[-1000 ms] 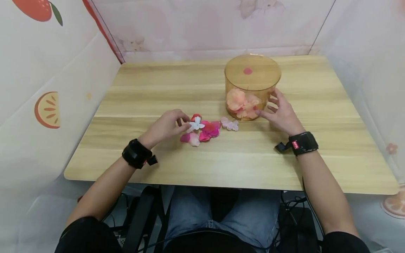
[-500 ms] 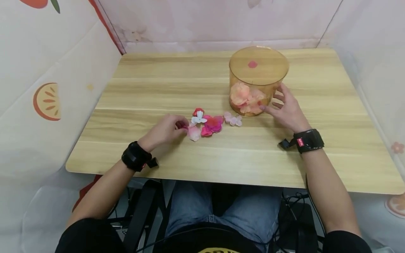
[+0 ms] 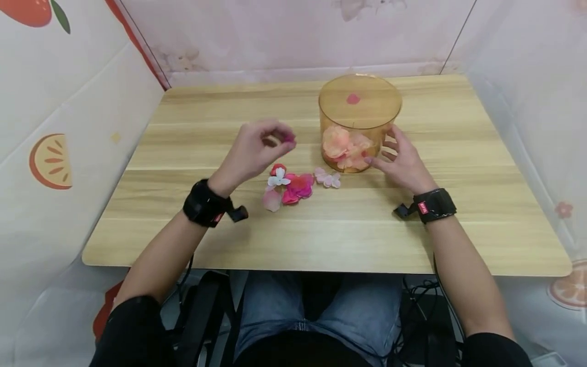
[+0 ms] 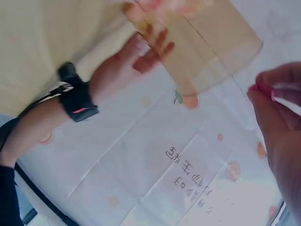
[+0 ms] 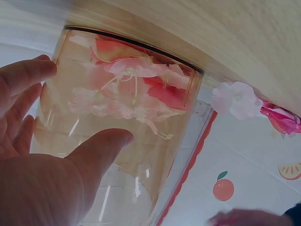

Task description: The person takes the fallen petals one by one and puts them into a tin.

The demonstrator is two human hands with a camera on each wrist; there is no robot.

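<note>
A round amber see-through container (image 3: 359,118) with a lid stands on the wooden table (image 3: 229,117); peach and pink fabric petals (image 3: 341,145) lie inside it. My right hand (image 3: 380,148) rests against its right wall, fingers spread and thumb (image 5: 103,146) pressing the wall low down. My left hand (image 3: 283,140) is raised above the table and pinches a small pink petal (image 3: 288,137) at its fingertips (image 4: 263,92). Below it lies a loose pile of magenta petals (image 3: 299,186) with a white flower (image 3: 278,179) and a pale pink petal (image 3: 272,200).
A pale pink flower (image 3: 327,178) lies just in front of the container. Patterned fabric walls (image 3: 69,102) close in the table on the left, back and right. Black bands sit on both wrists (image 3: 204,206).
My left hand picked a pink petal from the pile and rose up and rightwards, towards the container. The right hand has stayed against the container's wall.
</note>
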